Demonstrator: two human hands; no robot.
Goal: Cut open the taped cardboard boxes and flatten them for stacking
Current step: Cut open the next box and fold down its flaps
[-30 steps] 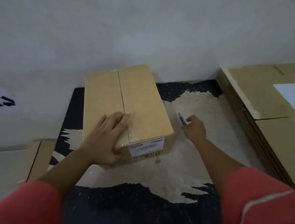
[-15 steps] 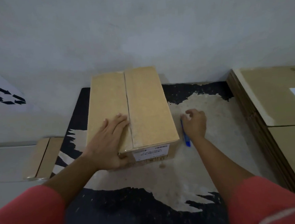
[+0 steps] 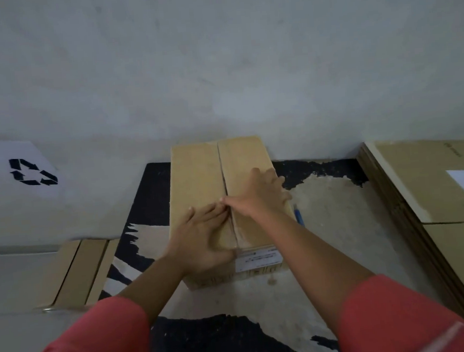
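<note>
Cardboard box, closed, stands at the middle of the view on a worn black mat, its far end close to a pale grey wall that fills the whole field toward 12 o'clock. The mat's black skin has peeled away over a wide patch, baring a lighter layer from the box out toward 3 and 6 o'clock. At 3 o'clock from the box, well apart, lies a tall stack of flattened cardboard with a white sheet stuck on its top piece. The box is long, running from 6 to 12 o'clock, and a dark seam splits its top into two flaps. Whether the tape on that seam is cut cannot be told.

Both hands lie on the box top, and neither grips anything. The left hand rests flat on the left flap near the 6 o'clock end, fingers straight and together, tips at the seam. The right hand is spread on the right flap, thumb at the seam touching the left fingertips, the other fingers reaching the 3 o'clock edge. Red sleeves cover both upper arms.

At 8 o'clock lies a smaller folded cardboard piece. At 10 o'clock, a white sheet with a black recycling sign sits on the wall. A white label marks the box's near face. A small blue tool, too slim to identify, lies on the mat just beside the box's 3 o'clock side.
</note>
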